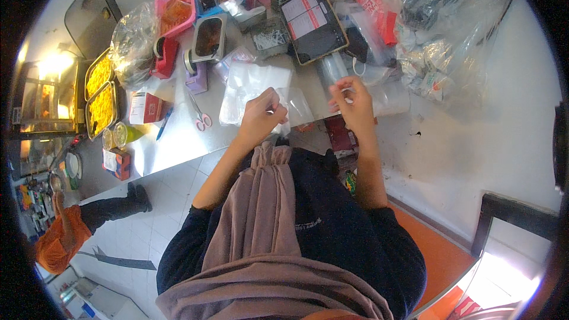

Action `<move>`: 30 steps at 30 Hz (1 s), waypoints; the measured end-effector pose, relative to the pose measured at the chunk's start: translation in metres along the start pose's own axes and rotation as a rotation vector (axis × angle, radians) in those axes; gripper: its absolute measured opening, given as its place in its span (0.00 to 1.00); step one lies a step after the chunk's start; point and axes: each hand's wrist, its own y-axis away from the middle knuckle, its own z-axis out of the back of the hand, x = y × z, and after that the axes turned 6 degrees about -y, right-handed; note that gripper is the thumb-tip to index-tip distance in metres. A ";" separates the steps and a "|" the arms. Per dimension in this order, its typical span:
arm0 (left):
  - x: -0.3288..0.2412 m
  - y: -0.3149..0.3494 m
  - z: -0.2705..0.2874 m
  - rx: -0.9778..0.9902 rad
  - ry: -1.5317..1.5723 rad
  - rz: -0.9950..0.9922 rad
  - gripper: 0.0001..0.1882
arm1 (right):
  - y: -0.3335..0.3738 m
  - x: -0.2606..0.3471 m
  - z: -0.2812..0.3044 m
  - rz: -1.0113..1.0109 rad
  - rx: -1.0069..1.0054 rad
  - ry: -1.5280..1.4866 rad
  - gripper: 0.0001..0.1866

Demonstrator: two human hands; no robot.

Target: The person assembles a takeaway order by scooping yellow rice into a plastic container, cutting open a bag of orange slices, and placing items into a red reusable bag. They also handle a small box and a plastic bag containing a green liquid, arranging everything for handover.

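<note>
My left hand point(264, 115) is closed at the table's front edge, its fingers pinched on a thin clear plastic bag point(300, 105) that spreads to the right of it. Under and behind that hand lies a stack of white translucent plastic bags point(252, 83). Farther right, my right hand point(354, 105) is raised with its fingers curled together; whatever sits between the fingertips is too small to make out. Just beyond it a clear plastic sleeve point(333, 66) lies on the table. A tablet point(317, 38) in a dark case leans behind both hands.
Left on the metal table point(184, 142) are scissors point(203, 120), a blue pen point(165, 123), a red tape dispenser point(165, 62), a purple one point(197, 77) and trays of yellow food point(102, 106). A bin of staples-like bits point(269, 40) sits behind. A person in orange point(65, 231) stands far left.
</note>
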 end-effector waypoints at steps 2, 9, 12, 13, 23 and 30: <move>0.002 -0.001 -0.005 0.062 0.217 0.055 0.08 | 0.005 0.003 -0.006 -0.115 0.218 -0.159 0.05; -0.022 0.003 -0.005 0.212 0.056 0.082 0.10 | 0.017 -0.010 -0.009 -0.184 0.364 -0.135 0.08; -0.026 0.001 0.003 0.174 -0.271 0.000 0.11 | 0.019 0.000 -0.002 -0.002 0.151 0.180 0.09; -0.023 0.000 0.000 0.121 -0.347 -0.064 0.12 | 0.021 -0.001 -0.006 0.081 0.110 0.258 0.09; -0.042 0.001 -0.009 0.142 -0.259 -0.083 0.13 | 0.015 -0.001 -0.010 0.167 -0.146 0.204 0.09; -0.025 -0.003 -0.022 -0.245 -0.237 -0.391 0.13 | 0.030 0.010 -0.028 0.100 0.121 -0.027 0.08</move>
